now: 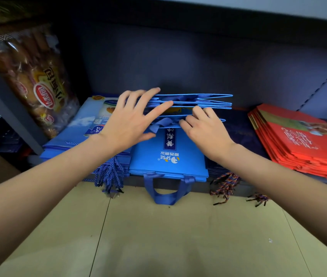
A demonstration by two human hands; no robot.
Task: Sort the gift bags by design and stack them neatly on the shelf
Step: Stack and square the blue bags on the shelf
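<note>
Squaring-up looks to be the step in hand. The left hand (pixel 130 124), fingers straight, presses the far edges of the blue fabric gift bags (pixel 168 150) stacked mid-shelf (pixel 178 183); the right hand (pixel 204 126) curls its fingertips into the same raised edges, apparently pinching them. Light-blue paper bags (pixel 78 126) lie left, red bags (pixel 298 142) right. Next, flatten the fanned edges flush.

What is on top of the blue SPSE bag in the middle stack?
Several folded blue bags, their edges fanned open, lie on the blue SPSE bag. The left hand and right hand cover their near ends, so their printed designs cannot be seen.
</note>
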